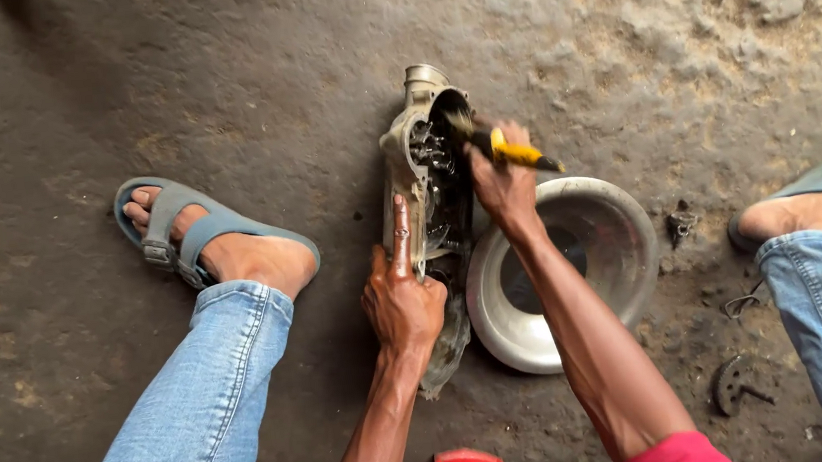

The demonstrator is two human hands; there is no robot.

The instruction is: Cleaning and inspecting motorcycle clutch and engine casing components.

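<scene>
A person sits on the floor and brushes a metal engine casing.

The left hand presses on the edge of the engine casing, fingers closed around it, one finger stretched along it. The right hand is clamped on a yellow-handled brush, bristles inside the casing. The casing stands on the concrete floor, just beside a steel bowl.
</scene>
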